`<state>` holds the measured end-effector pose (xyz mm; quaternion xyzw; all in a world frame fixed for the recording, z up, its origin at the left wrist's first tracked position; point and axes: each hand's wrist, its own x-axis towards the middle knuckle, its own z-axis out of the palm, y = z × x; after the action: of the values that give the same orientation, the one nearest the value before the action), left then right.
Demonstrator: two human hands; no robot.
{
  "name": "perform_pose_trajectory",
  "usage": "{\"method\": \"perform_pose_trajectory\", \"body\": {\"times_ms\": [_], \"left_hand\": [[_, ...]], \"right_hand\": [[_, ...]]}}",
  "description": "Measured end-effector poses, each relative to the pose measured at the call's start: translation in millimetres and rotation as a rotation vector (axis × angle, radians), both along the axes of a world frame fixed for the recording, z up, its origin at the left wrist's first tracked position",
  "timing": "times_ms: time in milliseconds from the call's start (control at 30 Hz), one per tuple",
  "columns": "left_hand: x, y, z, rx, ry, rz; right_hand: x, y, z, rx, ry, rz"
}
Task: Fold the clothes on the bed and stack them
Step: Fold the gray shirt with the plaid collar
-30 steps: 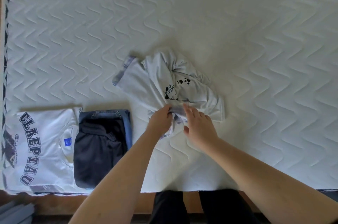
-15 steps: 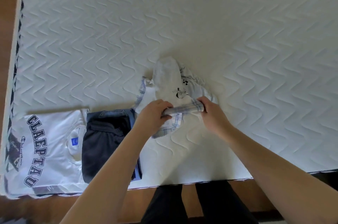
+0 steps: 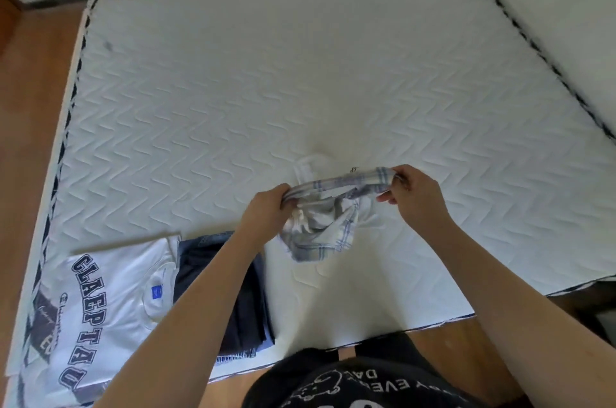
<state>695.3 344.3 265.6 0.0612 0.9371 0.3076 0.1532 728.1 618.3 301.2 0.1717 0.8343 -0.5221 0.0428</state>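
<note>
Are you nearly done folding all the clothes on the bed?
Partly. The white T-shirt with dark block letters lies folded at the near left of the white quilted mattress, and dark folded clothes sit right beside it. The left hand and right hand both grip the white and blue plaid garment, lifted and crumpled, not yet folded. Folding it and stacking everything are left.

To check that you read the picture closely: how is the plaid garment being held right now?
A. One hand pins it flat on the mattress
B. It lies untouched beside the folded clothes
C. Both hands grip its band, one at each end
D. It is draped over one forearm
C: the left hand and right hand each grip an end of the plaid garment, stretched between them above the mattress.
</note>
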Motion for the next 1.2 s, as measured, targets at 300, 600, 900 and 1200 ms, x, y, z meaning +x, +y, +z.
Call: {"method": "perform_pose_trajectory", "body": {"times_ms": [300,600,900,1200], "left_hand": [[-11.9,33.8,114.3,0.401,-0.111,-0.238],[-25.8,95.0,166.5,0.342,-0.111,-0.294],[-30.2,138.0,217.0,0.769,-0.061,0.204],[-25.9,167.8,279.4,1.138,-0.242,0.177]], "right_hand": [[-10.6,-5.5,98.7,-0.238,0.133,0.024],[-8.8,-4.6,184.2,-0.207,0.312,0.201],[17.8,43.4,129.1,-0.15,0.289,-0.121],[51.8,29.3,50.0,-0.021,-0.088,0.078]]}}
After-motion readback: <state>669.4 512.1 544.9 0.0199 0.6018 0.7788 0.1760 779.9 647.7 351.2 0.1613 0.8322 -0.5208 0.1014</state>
